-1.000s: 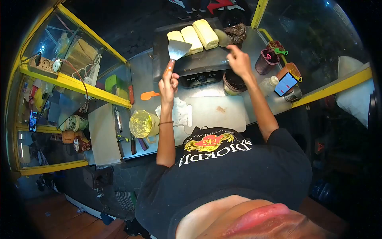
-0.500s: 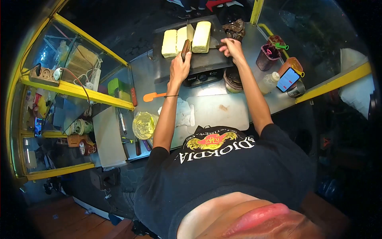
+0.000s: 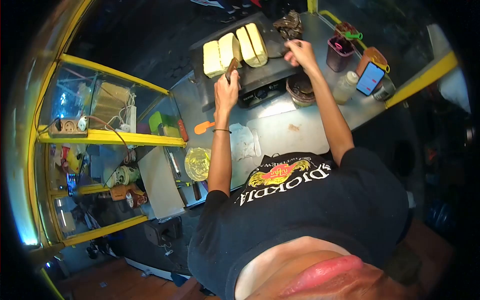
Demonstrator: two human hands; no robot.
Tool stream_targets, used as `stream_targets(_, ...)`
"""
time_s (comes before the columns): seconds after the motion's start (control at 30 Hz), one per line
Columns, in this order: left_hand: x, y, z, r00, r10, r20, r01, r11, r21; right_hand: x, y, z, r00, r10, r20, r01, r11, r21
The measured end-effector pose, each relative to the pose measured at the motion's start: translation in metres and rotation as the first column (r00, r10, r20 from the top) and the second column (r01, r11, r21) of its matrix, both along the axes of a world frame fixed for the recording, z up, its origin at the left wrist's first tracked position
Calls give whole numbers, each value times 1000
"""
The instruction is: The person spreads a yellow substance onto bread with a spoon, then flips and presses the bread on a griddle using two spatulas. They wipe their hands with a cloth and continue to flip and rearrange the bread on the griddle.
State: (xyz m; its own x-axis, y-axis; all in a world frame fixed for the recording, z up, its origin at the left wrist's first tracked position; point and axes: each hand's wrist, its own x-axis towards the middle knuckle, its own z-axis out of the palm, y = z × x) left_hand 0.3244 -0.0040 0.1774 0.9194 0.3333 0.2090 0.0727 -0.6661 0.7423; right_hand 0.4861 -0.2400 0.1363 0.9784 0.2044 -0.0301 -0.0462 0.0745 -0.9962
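Several pale yellow bread blocks (image 3: 212, 59) lie on a dark griddle (image 3: 200, 89). Among them, the right-hand block (image 3: 252, 45) shows a lengthwise split. My left hand (image 3: 227, 90) is wrapped round the brown wooden handle (image 3: 231, 69) of a tool at the griddle's near edge; its blade is hard to make out beside the bread. To the right of the bread, my right hand (image 3: 301, 54) is closed on the handle of a second flat tool (image 3: 276, 51), whose dark blade reaches toward the split block.
Right of the griddle are a crumpled dark bag (image 3: 288, 26), a dark-filled tub (image 3: 301, 91), a purple container (image 3: 338, 55), a squeeze bottle (image 3: 345, 87) and a phone (image 3: 370, 79). An orange spatula (image 3: 204, 127) and a yellow-filled bag (image 3: 198, 164) lie nearer. Yellow-framed shelves (image 3: 115, 136) stand left.
The right-hand bread block now shows a split. The tool blade that stood upright between the blocks is no longer clearly visible. The whole view has turned and shifted slightly.
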Motion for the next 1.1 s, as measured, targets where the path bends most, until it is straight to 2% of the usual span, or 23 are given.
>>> stream_targets(0.03,1,-1,0,1000,-19,17,19,1000,-14,0,10,4,1000,-1,29,1,1000,8)
stream_targets(0.13,3,6,-8,999,10,41,-4,988,-152,-19,18,38,967,7,256,51,975,-216)
stream_targets(0.17,2,9,-9,999,11,42,-5,989,-145,-27,19,45,934,4,358,98,959,-265)
stream_targets(0.2,-1,11,-10,998,22,55,-15,991,-135,-35,16,47,933,7,359,93,961,-260)
stream_targets(0.23,-4,13,-10,997,35,69,-26,991,-128,-41,10,47,860,-3,510,160,951,-264)
stream_targets(0.27,-11,8,1,999,39,-2,-39,996,-80,-44,3,45,762,-5,647,225,940,-258)
stream_targets(0.3,-12,8,3,999,49,-1,-49,996,-81,-45,-3,41,829,5,559,160,956,-246)
stream_targets(0.37,-14,8,7,1000,10,-18,-10,1000,26,-48,-16,38,937,17,350,42,986,-162)
stream_targets(0.4,-14,6,10,999,39,-34,-39,999,12,-40,-23,29,965,21,260,16,990,-140)
stream_targets(0.5,-10,9,11,996,83,14,-82,995,-58,-27,-38,17,992,10,124,3,995,-102)
stream_targets(0.57,-5,10,8,996,82,38,-79,995,-61,-23,-35,15,995,-3,97,13,995,-101)
stream_targets(0.63,0,9,5,995,75,61,-71,995,-64,-16,-26,12,1000,-11,-21,10,998,-61)
stream_targets(0.7,5,4,1,1000,11,6,-12,985,171,-6,-10,6,998,9,-68,-8,1000,15)
stream_targets(0.77,5,-1,1,1000,-7,-12,9,992,129,1,8,7,996,38,-86,-32,997,73)
stream_targets(0.8,3,-2,3,1000,-4,-1,5,999,33,3,12,10,998,66,-23,-66,998,23)
stream_targets(0.83,2,-1,6,1000,0,13,1,998,-60,0,13,19,986,70,152,-60,996,-72)
stream_targets(0.9,-1,7,8,1000,14,17,-13,996,-86,-26,10,46,914,16,405,74,976,-207)
stream_targets(0.93,-5,10,7,1000,24,-5,-25,996,-90,-37,4,51,884,-36,466,119,981,-150)
stream_targets(0.97,-9,11,8,999,36,-26,-38,995,-97,-41,-7,50,888,-52,456,134,980,-150)
stream_targets(1.03,-16,12,6,998,33,-50,-36,997,-67,-50,-32,48,942,-81,326,124,986,-111)
stream_targets(1.1,-20,8,3,998,-24,-60,23,1000,-9,-39,-49,18,967,-70,246,87,995,-56)
